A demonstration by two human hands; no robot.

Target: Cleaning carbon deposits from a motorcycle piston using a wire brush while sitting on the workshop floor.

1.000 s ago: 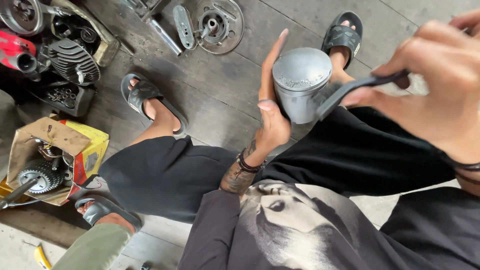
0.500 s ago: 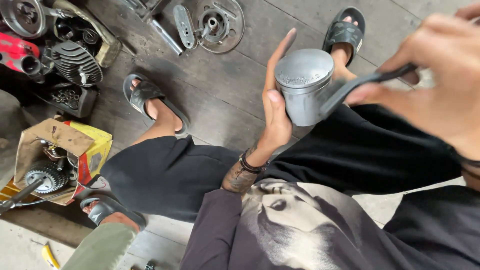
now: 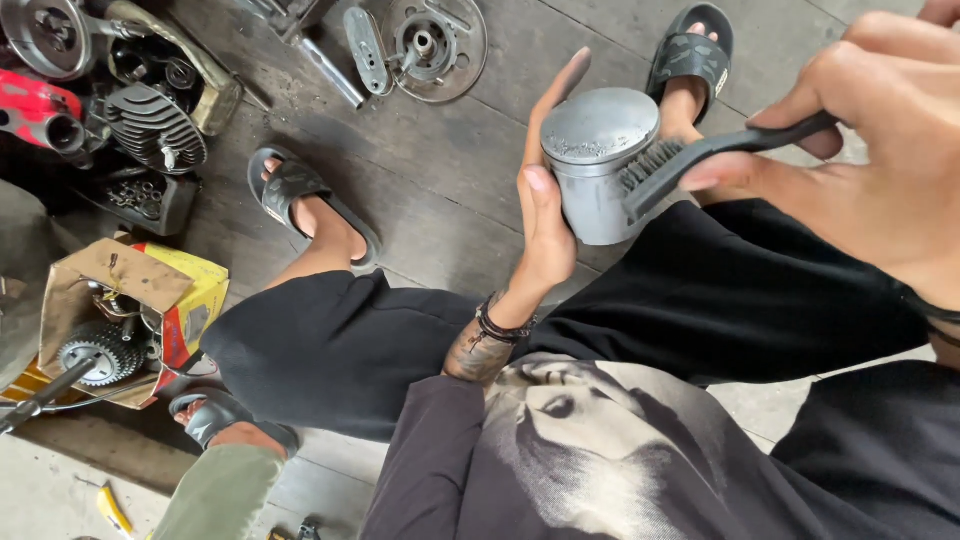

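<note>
While the floor around the feet is crowded with engine bits, there's decent open room right in front of the lap, where both hands are up over the knees. The left hand (image 3: 545, 210) cups a grey metal piston (image 3: 597, 165) from its left side, palm against the wall, thumb pressed on the skirt and the fingers held straight up together past the crown. The right hand (image 3: 880, 150) pinches the handle of a black brush (image 3: 700, 160) between thumb and curled fingers, and the bristles touch the piston's side wall just under the rim.

Room-wise: bare wooden floor (image 3: 450, 170) between the two black sandals (image 3: 690, 50), so there's a gap below the piston. Further out it gets tight. A round metal plate with a hub (image 3: 430, 45) lies near the top edge, a finned cylinder head (image 3: 155, 125) and a red part (image 3: 40, 110) sit at the upper left, and a torn cardboard box (image 3: 110, 300) with a sprocket (image 3: 100, 350) inside is at the left edge. Someone else's sandalled foot (image 3: 215, 420) is near the bottom left.

The piston looks dull grey, with a flat crown that has gritty dark deposit speckled over it, heavier along the near edge. The skirt is smoother and cleaner.
</note>
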